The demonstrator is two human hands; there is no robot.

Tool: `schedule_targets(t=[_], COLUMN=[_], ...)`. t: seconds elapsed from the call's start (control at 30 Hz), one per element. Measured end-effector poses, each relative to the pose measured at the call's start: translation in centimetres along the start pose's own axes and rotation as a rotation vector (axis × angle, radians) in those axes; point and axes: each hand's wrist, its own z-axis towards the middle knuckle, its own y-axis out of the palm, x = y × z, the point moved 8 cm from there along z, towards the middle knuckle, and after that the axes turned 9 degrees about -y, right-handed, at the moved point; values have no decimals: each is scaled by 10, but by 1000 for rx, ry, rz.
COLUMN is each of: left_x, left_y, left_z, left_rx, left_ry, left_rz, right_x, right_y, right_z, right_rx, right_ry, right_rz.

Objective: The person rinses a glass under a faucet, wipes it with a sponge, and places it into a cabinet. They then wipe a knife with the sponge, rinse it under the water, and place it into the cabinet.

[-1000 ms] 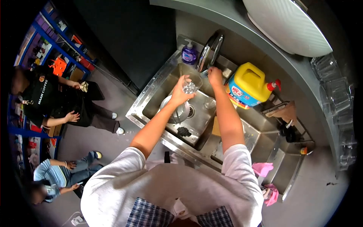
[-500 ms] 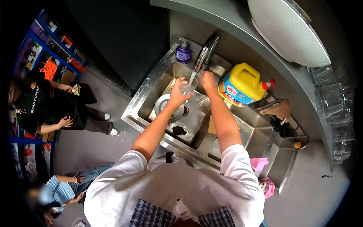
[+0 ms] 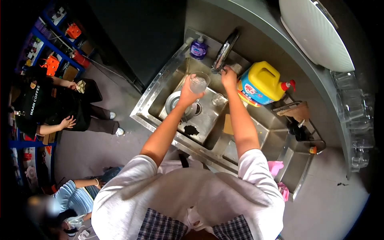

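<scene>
My left hand [image 3: 187, 94] is wrapped round a clear cup [image 3: 199, 84] above the left basin of the steel sink [image 3: 162, 100]. The cup tilts toward me and looks to have some water inside. At the chrome faucet [image 3: 226, 50], my right hand [image 3: 229, 77] has its fingers closed on the lower end, partly hiding it. No stream shows beneath the faucet. A second clear cup [image 3: 218, 99] rests in the basin between my forearms. Left of the drain lies a round metal piece [image 3: 173, 101], partly behind my left wrist.
Behind the sink stand a purple soap bottle [image 3: 199, 48] and a yellow detergent jug [image 3: 262, 82]. A tan sponge [image 3: 228, 124] lies by the divider. Glasses [image 3: 352, 106] line the shelf [image 3: 320, 78] at right. Two people stand at left, one in a black shirt [image 3: 38, 100].
Water was running from the faucet into the cup; the stream is gone. My right hand has moved up and right onto the faucet's end. The cup remains in my left hand, now tipped toward me.
</scene>
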Motion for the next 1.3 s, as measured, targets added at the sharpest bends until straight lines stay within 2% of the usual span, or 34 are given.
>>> schedule_targets(t=[0.07, 0.1, 0.13, 0.17, 0.2, 0.23, 0.3, 0.4, 0.43, 0.47, 0.53, 0.57, 0.6, 0.63, 0.67, 0.7, 0.73, 0.77, 0.8, 0.83, 0.87, 0.93, 1.0, 1.03, 1.07, 1.13, 1.17, 1.27, 1.3], left_x=[-2, 0, -1, -6, -11, -8, -1, -5, -13, -8, -10, -33, -30, -28, -17, -19, -19, -34, -38, -45, -49, -51, -30, -30, -37, -54, -36, -21, 15], left_y=[-6, -7, -4, -3, -1, 4, 12, 47, 56, 65, 73, 68, 61, 51, 46, 40, 35, 33, 40, 39, 38, 24, 15, 11, 15, 26, 33, 27, 15], left_z=[-9, -15, -23, -29, -34, -42, -63, -93, -98, -105, -110, -101, -100, -106, -102, -102, -102, -96, -91, -83, -81, -64, -60, -66, -67, -66, -67, -51, -63], left_rx=[37, 76, 59, 68, 77, 92, 121, 37, 29, 22, -19, -27, -29, -35, -174, -173, -171, -244, -340, -333, -329, -249, -196, -225, -299, -438, -394, -190, -10], left_ry=[14, 25, -41, -52, -59, -70, -92, -238, -207, -186, -313, -419, -526, -632, -603, -663, -723, -780, -723, -704, -694, -594, -549, -705, -724, -755, -711, -398, -345], left_rz=[-26, 11, -111, -175, -237, -209, -146, -396, -402, -317, -358, -424, -485, -432, -299, -144, 8, 81, 170, 222, 278, 547, 796, 736, 727, 696, 674, 1001, 1199], right_x=[-15, -18, -12, -21, -41, -42, -50, -62, -64, -57, -39, -31, -27, -18, -11, -13, -7, -9, -4, 1, 18, 2, 1, 4, 3, -2, 3, -27, -27], right_y=[-14, -8, 15, 26, 17, 27, 32, 25, 24, 25, 26, 37, 40, 45, 48, 50, 54, 49, 50, 64, 82, 101, 127, 133, 134, 104, 126, 116, 122], right_z=[-34, -57, -82, -111, -149, -175, -208, -236, -245, -254, -264, -262, -261, -266, -268, -274, -287, -290, -293, -294, -298, -276, -281, -287, -289, -280, -284, -260, -261], right_rx=[11, -85, -125, -308, -535, -591, -562, -405, -329, -278, -193, -199, -242, -206, -167, -232, -224, -224, -228, -304, -206, -219, -383, -427, -465, -481, -577, -429, -289], right_ry=[61, 158, 145, 140, 486, 534, 615, 815, 886, 954, 1085, 1054, 1029, 1061, 1086, 1051, 1152, 1128, 1103, 1103, 1211, 1088, 1071, 991, 912, 607, 899, 1105, 1226], right_rz=[22, 257, 638, 841, 879, 1037, 1378, 1712, 1809, 1821, 1822, 1941, 1952, 1876, 1799, 1796, 1710, 1696, 1680, 1780, 1714, 1988, 1991, 1948, 1903, 1702, 2081, 1965, 2007])
